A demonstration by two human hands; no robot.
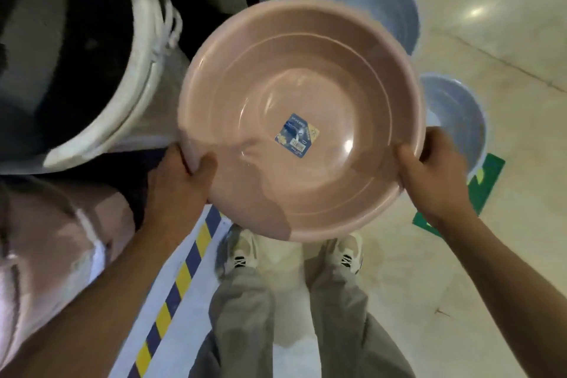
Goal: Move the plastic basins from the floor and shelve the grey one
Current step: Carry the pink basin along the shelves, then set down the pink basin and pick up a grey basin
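Observation:
A round pink plastic basin [306, 77] with a blue label at its bottom is held level above my feet. My left hand [181, 181] grips its near-left rim, thumb inside. My right hand [435, 175] grips its near-right rim. Two pale blue-grey basins rest on the floor beyond it: one [386, 0] at the top, another [460, 120] at the right, both partly hidden by the pink basin.
A shelf at the left holds a large white tub [135, 70] and, lower down, stacked pink basins [46, 224]. A yellow-and-blue striped line [184, 273] runs along the shelf foot. A green floor marking [484, 187] lies at the right.

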